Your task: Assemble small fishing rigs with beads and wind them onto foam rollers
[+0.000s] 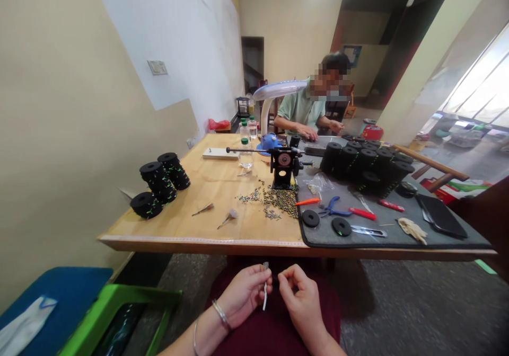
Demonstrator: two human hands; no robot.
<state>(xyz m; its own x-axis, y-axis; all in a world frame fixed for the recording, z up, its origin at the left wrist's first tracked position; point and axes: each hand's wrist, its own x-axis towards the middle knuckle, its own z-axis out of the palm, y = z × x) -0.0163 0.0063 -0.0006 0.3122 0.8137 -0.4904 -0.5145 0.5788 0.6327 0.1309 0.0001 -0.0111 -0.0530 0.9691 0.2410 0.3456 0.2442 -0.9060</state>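
Over my lap, in front of the table edge, my left hand point(250, 288) pinches a small bundle with a white tail point(264, 301). Its greyish, frayed tip pokes up above the thumb, and the white end hangs below the fingers. Just to the right, apart from it, my right hand point(300, 297) is closed, thumb and fingertips together. Whatever it may hold is too small to make out. Two brush-like bundles, one brown point(203, 209) and one pale-tipped point(228, 218), lie on the wooden table point(170, 231). Many tiny dark-and-gold pieces point(281, 201) are heaped near the middle.
A black winding device point(283, 160) and a desk lamp point(265, 115) stand mid-table. Black foam spools point(156, 178) are stacked left, more point(368, 160) right. Blue pliers point(334, 207) and a red-handled tool point(362, 214) lie on the grey mat point(278, 242). A person point(304, 107) sits opposite.
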